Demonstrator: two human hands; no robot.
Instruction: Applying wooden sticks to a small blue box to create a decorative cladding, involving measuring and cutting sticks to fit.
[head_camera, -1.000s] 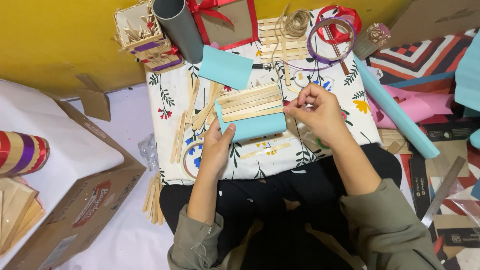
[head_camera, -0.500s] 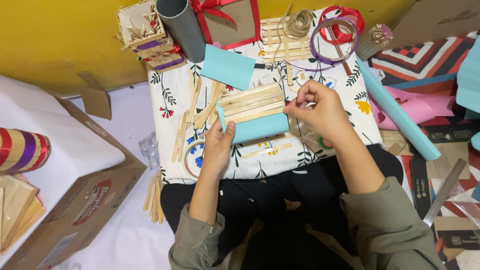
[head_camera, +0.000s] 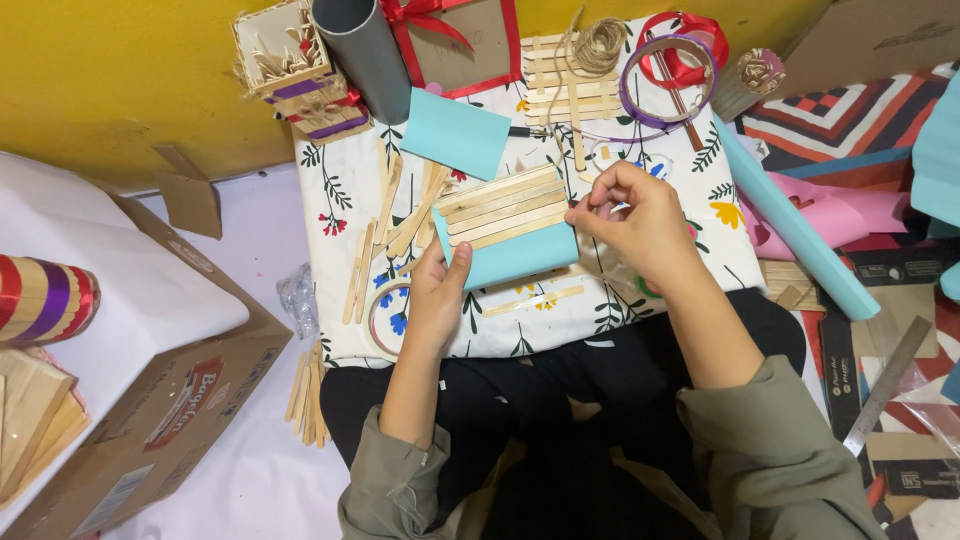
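Note:
A light blue paper sheet (head_camera: 520, 258) lies on a floral cloth (head_camera: 340, 200), with a row of flat wooden craft sticks (head_camera: 500, 205) laid side by side across its top half. My left hand (head_camera: 437, 292) presses on the paper's left edge, thumb up along it. My right hand (head_camera: 635, 222) pinches the right end of the stick row and paper edge with its fingertips. Loose sticks (head_camera: 385, 225) lie scattered just left of the paper.
Behind are a second blue sheet (head_camera: 455, 133), a grey tube (head_camera: 362, 55), a stick basket (head_camera: 290, 65), a twine ball (head_camera: 598, 45) and a purple ring (head_camera: 668, 80). A blue paper roll (head_camera: 795, 235) lies right, a cardboard box (head_camera: 150, 400) left, a metal ruler (head_camera: 890, 385) lower right.
The paper with its sticks has shifted slightly; my right fingers have closed in on its right edge. My left hand stays on the left edge.

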